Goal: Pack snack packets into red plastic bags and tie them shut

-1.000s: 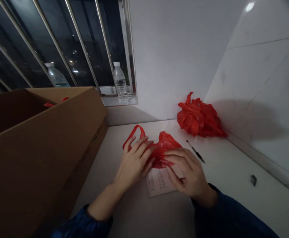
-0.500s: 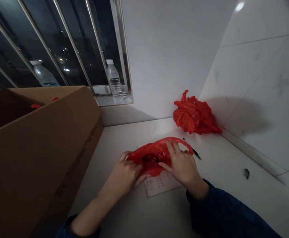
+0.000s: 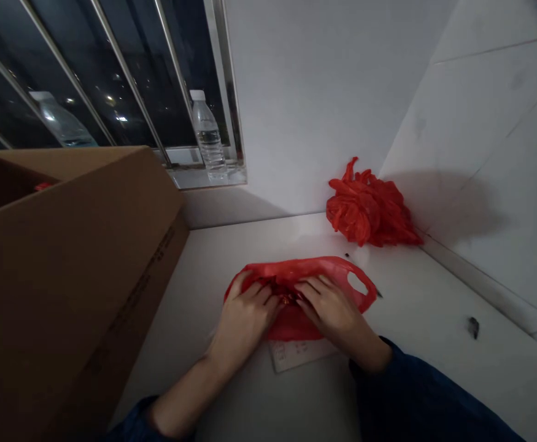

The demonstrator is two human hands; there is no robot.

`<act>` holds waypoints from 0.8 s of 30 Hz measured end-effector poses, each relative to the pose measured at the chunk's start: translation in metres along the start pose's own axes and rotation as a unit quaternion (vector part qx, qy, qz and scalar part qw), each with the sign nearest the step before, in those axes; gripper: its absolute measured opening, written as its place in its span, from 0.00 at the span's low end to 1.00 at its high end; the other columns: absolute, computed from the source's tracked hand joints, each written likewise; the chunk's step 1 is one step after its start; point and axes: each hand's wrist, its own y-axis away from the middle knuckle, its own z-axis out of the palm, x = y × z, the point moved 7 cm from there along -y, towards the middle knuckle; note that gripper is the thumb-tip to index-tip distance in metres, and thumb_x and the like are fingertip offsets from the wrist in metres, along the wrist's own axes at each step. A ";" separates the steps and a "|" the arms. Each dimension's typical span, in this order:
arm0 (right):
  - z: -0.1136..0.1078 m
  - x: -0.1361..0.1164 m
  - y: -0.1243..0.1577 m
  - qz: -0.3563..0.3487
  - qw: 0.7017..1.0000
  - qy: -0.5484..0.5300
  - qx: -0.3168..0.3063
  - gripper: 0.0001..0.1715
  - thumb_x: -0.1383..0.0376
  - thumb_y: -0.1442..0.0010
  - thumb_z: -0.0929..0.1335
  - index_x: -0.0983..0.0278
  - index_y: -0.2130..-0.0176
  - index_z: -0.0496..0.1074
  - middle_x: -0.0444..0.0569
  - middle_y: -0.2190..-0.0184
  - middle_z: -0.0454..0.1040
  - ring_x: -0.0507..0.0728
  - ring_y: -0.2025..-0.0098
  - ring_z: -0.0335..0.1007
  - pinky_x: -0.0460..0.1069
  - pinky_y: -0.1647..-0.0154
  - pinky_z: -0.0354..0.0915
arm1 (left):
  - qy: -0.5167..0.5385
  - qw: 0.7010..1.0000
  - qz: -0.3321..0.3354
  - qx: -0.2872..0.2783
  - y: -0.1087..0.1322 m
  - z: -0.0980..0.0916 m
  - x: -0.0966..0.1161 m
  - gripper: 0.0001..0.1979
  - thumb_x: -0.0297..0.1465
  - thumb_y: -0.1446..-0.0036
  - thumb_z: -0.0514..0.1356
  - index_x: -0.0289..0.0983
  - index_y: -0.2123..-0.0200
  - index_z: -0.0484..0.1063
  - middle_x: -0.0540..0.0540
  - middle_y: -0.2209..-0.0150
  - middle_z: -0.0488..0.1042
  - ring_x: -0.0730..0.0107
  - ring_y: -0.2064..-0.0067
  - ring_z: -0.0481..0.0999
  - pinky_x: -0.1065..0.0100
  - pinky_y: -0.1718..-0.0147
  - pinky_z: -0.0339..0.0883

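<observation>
The left hand (image 3: 245,319) and right hand (image 3: 335,313) lie close together, each grip clamped on the gathered middle of a red plastic bag (image 3: 293,325), which rests on the tabletop (image 3: 415,319) partly over a marked paper slip (image 3: 301,355). A crumpled red bag (image 3: 369,209) lies beyond them; a cardboard box (image 3: 65,294) stands to the left
</observation>
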 end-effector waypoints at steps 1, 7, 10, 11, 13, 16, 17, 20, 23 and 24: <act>0.006 0.012 0.005 0.037 0.999 0.007 0.001 0.14 0.66 0.39 0.68 0.62 0.52 0.73 0.56 0.57 0.77 0.66 0.56 0.73 0.60 0.56 0.68 | -0.009 1.000 -0.023 -0.012 0.001 0.007 -0.005 0.13 0.32 0.33 0.52 0.43 0.64 0.76 0.49 0.74 0.76 0.63 0.68 0.75 0.49 0.41 0.55; 0.023 0.043 0.028 0.076 0.978 -0.188 -0.041 0.34 0.65 0.47 0.73 0.58 0.42 0.64 0.50 0.52 0.77 0.64 0.54 0.77 0.56 0.56 0.74 | 0.008 0.995 -0.090 -0.050 0.012 0.034 -0.024 0.32 0.48 0.47 0.64 0.35 0.45 0.69 0.38 0.64 0.80 0.50 0.64 0.78 0.48 0.50 0.60; 0.017 0.035 0.021 0.072 0.970 -0.226 -0.046 0.31 0.63 0.44 0.71 0.59 0.42 0.64 0.51 0.51 0.77 0.64 0.53 0.77 0.57 0.54 0.75 | 0.048 0.993 -0.094 -0.048 0.014 0.041 -0.028 0.40 0.49 0.52 0.67 0.34 0.40 0.63 0.32 0.50 0.75 0.44 0.55 0.76 0.47 0.49 0.58; 0.015 0.033 0.017 0.081 0.972 -0.219 -0.038 0.29 0.62 0.42 0.70 0.60 0.42 0.65 0.52 0.52 0.78 0.64 0.53 0.77 0.57 0.54 0.75 | 0.062 0.992 -0.093 -0.053 0.015 0.044 -0.030 0.41 0.48 0.53 0.67 0.34 0.40 0.62 0.32 0.47 0.73 0.44 0.53 0.76 0.47 0.49 0.58; 0.014 0.030 0.012 0.095 0.976 -0.193 -0.028 0.25 0.61 0.38 0.68 0.61 0.42 0.66 0.54 0.51 0.77 0.64 0.51 0.76 0.58 0.52 0.74 | 0.092 0.990 -0.088 -0.065 0.016 0.050 -0.032 0.42 0.47 0.53 0.69 0.36 0.38 0.61 0.33 0.46 0.70 0.44 0.51 0.74 0.48 0.50 0.59; 0.021 0.027 0.010 0.090 0.985 -0.144 -0.032 0.26 0.64 0.38 0.67 0.62 0.41 0.66 0.57 0.44 0.72 0.65 0.45 0.72 0.61 0.47 0.71 | 0.131 0.986 -0.081 -0.062 0.018 0.052 -0.033 0.41 0.44 0.51 0.68 0.40 0.37 0.59 0.37 0.45 0.69 0.48 0.50 0.74 0.49 0.49 0.58; 0.026 0.029 0.011 0.089 0.987 -0.129 -0.038 0.27 0.65 0.40 0.68 0.62 0.41 0.66 0.58 0.43 0.71 0.66 0.44 0.71 0.61 0.48 0.71 | 0.141 0.985 -0.080 -0.054 0.018 0.051 -0.033 0.39 0.44 0.49 0.68 0.41 0.38 0.60 0.38 0.45 0.69 0.49 0.50 0.74 0.50 0.49 0.58; 0.038 0.036 0.015 0.091 0.988 -0.112 -0.046 0.29 0.68 0.43 0.69 0.62 0.42 0.66 0.59 0.47 0.74 0.66 0.48 0.74 0.61 0.51 0.73 | 0.171 0.981 -0.081 -0.043 0.018 0.047 -0.031 0.28 0.42 0.47 0.66 0.42 0.44 0.67 0.41 0.48 0.71 0.50 0.50 0.74 0.50 0.48 0.57; 0.035 0.038 0.016 0.079 0.990 -0.113 -0.028 0.26 0.70 0.42 0.67 0.62 0.44 0.68 0.58 0.49 0.75 0.65 0.51 0.75 0.61 0.51 0.73 | 0.208 0.972 -0.100 -0.050 0.019 0.046 -0.032 0.22 0.38 0.48 0.67 0.40 0.51 0.69 0.43 0.53 0.75 0.51 0.51 0.75 0.50 0.47 0.55; 0.031 0.036 0.014 0.074 0.990 -0.117 -0.021 0.25 0.70 0.42 0.66 0.63 0.45 0.69 0.58 0.50 0.75 0.65 0.51 0.75 0.60 0.51 0.73 | 0.223 0.968 -0.107 -0.047 0.019 0.045 -0.032 0.22 0.37 0.48 0.68 0.40 0.51 0.68 0.44 0.54 0.76 0.52 0.51 0.75 0.50 0.47 0.54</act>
